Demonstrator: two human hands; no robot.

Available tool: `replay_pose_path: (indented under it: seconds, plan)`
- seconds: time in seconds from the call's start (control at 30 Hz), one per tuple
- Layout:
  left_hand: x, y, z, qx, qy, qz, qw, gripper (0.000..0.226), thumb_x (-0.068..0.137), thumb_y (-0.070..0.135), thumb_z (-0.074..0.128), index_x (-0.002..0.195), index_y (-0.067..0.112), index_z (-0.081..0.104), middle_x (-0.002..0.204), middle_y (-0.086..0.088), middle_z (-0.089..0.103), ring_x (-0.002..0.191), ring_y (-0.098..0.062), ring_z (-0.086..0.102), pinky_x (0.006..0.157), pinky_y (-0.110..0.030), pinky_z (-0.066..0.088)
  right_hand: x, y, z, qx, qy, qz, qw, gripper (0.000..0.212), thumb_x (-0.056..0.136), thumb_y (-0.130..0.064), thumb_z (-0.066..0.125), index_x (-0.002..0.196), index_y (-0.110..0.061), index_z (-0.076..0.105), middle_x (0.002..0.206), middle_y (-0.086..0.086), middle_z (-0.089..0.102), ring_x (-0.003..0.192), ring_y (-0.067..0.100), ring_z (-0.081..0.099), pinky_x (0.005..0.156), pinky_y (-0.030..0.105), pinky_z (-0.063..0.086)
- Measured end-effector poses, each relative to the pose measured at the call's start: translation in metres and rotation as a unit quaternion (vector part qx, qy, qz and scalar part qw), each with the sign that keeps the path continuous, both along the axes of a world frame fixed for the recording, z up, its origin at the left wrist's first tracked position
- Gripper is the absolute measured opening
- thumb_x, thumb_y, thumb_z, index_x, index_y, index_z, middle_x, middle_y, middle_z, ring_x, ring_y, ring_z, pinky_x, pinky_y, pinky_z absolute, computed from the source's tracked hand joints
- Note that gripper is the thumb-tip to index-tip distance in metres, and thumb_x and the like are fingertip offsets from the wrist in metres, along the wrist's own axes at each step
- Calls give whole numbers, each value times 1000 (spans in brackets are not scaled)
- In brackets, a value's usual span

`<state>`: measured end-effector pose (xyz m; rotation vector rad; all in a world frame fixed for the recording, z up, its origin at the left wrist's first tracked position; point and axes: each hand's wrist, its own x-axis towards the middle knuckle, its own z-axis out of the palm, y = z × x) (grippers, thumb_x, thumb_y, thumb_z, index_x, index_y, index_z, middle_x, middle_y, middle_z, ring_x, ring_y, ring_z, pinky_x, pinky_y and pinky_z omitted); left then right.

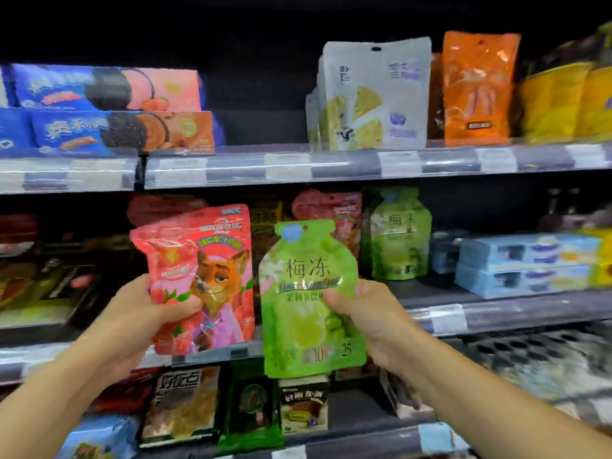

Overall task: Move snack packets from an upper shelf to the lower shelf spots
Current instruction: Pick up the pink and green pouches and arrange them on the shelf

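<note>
Left hand grips red packet; right hand pinches green packet.

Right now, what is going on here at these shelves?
A person holds one snack packet in each hand, in front of store shelves. The left hand grips a red packet with a cartoon fox; the right hand grips a green packet. Both packets are held up in the air before the middle shelf, not yet set down. A similar green packet stands on that shelf, further right.
</note>
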<state>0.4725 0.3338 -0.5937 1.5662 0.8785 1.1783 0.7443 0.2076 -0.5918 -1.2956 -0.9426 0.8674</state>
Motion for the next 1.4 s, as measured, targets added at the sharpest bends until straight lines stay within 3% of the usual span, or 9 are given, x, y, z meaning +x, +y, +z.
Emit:
replay_pose_path:
  seconds: [0.17,0.3,0.63,0.83,0.93,1.07,1.13,1.23,1.4]
  plan:
    - [55,-7,-2,-12,0,-35,999,38,73,-6,71,108,7,69,101,-19,76,89,-34,71,83,-51,56,63,-21,-10,3,1,-44,999,10,86,-14,69,95,-10,70,88,12,75,73,26,69,70,44,58]
    - [93,-14,1,-12,11,-51,999,29,79,-6,69,105,5,69,96,-16,76,76,-24,71,59,-32,54,116,-22,1,4,-6,-98,995,38,82,-20,74,114,-3,63,112,12,69,100,31,66,90,51,52]
    - [138,-21,8,-13,11,-32,999,17,86,-5,65,93,9,71,73,-11,72,53,-19,63,47,-32,52,210,29,34,39,68,-194,978,9,82,-6,71,83,-8,63,73,8,68,57,21,61,43,30,51]
    - [145,-21,8,-1,-4,-10,1000,27,83,-6,67,106,6,70,92,-17,76,73,-28,70,59,-36,57,223,44,17,39,81,-177,980,10,82,-9,72,81,-10,62,73,8,65,56,20,60,50,28,45]
    - [149,-21,9,4,-8,-11,1000,26,82,-6,68,105,7,71,93,-16,78,76,-25,74,70,-37,56,224,45,13,53,76,-168,981,10,84,-12,71,83,-15,62,77,0,66,70,19,60,75,30,44]
    - [155,-22,8,-1,-10,-15,1000,25,82,-6,67,103,7,71,87,-12,79,68,-20,75,56,-32,56,228,46,8,51,59,-168,983,23,85,-15,70,73,-23,52,72,-13,58,69,4,53,83,28,33]
    - [157,-22,9,2,-9,-12,1000,24,82,-5,68,102,7,71,86,-12,78,67,-19,74,53,-30,55,228,43,7,51,33,-163,985,9,86,-17,68,87,-21,60,83,-6,67,86,16,63,83,30,41]
    - [161,-22,12,4,-14,-14,1000,26,82,-3,69,105,9,71,89,-10,79,72,-21,75,63,-35,55,227,37,5,29,-24,-162,986,43,85,-20,69,123,-11,50,118,6,65,108,26,59,97,42,44]
    - [177,-16,15,7,-31,2,999,32,79,-7,71,108,6,68,94,-13,78,86,-30,75,75,-42,57,209,5,-14,23,-329,-243,912,80,79,-28,71,144,-13,27,140,6,43,127,24,41,103,41,39]
